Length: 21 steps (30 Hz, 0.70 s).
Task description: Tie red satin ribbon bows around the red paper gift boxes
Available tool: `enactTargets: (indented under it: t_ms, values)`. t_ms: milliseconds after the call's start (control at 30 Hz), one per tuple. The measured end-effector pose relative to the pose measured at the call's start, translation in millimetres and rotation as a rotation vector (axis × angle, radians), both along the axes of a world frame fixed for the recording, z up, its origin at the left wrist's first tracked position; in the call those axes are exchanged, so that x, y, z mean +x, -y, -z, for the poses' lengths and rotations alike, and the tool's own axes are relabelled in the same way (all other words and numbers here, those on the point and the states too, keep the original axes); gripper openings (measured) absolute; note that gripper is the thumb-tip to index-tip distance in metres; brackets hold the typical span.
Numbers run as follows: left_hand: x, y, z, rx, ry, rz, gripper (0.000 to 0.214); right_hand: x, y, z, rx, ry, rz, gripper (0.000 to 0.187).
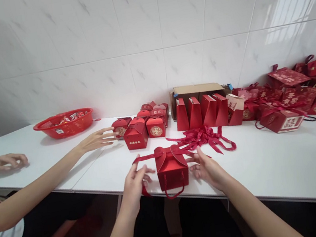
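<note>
A red gift box (172, 168) with closed top flaps and a twisted cord handle stands near the table's front edge, between my hands. A dark red ribbon (148, 157) runs through its top and out to both sides. My left hand (137, 182) has the ribbon's left part stretched across its bent fingers, with the tail hanging below. On the other side, my right hand (207, 169) is beside the box, fingers apart and slightly curled. The ribbon's right part passes by its upper fingers; I cannot make out a grip on it.
Behind lie a heap of loose ribbons (200, 139), small red boxes (136, 136) and upright red boxes (195, 113) before a cardboard carton (198, 88). A co-worker's hand (99, 139) reaches towards the small boxes. A red basin (65, 128) stands left, ribboned boxes (282, 118) right.
</note>
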<state>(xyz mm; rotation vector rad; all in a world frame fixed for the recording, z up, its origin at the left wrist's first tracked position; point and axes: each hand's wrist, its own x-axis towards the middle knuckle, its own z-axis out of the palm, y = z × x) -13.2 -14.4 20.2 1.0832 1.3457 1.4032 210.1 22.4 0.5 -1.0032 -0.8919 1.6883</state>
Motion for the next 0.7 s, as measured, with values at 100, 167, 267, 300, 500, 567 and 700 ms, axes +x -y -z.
enactTargets:
  t_ms: [100,167,267,300,500,567,700]
  values:
    - [-9,-10,-12.8,0.090,0.358,-0.123,0.048,3,-9,-5.1,-0.109,-0.431,0.118,0.026]
    - [-13,-12,-22.9,0.130,0.465,-0.185,0.039,6,-13,-12.0,-0.097,-0.511,0.198,0.016]
    - [-16,-14,-34.5,0.166,0.504,-0.234,0.033,13,-16,-24.6,0.027,-0.497,0.304,0.014]
    - [-16,-14,-36.7,0.174,0.496,-0.240,0.033,15,-17,-28.6,0.073,-0.481,0.326,0.015]
    - [-10,-14,-37.8,0.223,0.366,-0.272,0.037,23,-21,-41.1,0.171,-0.433,0.314,0.017]
    - [-10,-14,-39.5,0.248,0.316,-0.300,0.036,25,-22,-43.3,0.215,-0.386,0.312,0.019]
    - [-9,-17,-54.6,0.352,0.228,-0.304,0.032,25,-24,-56.5,0.394,-0.221,0.342,0.023]
